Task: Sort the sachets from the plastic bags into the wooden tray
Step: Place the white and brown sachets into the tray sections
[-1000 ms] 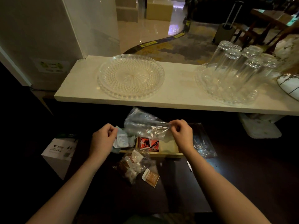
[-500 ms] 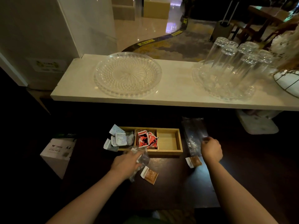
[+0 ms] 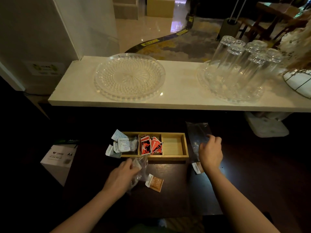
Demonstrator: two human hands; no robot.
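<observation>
Clear, limp plastic bag of sachets is pinched by the left hand; the right hand pinches an emptier bag. Being slippery, it's probably best gripped by its bottom corners over the wooden tray.

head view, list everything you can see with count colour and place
wooden tray: one, light wood, three compartments, dark table centre
white sachets: several, left compartment, spilling over
red sachets: several, middle compartment
brown sachets: two, table, front of tray
plastic bags: two, clear, beside each hand
glass plate: one, clear, white shelf
glasses: several, upturned, shelf right
paper box: one, white, left
left hand: on near bag
right hand: on right bag
</observation>
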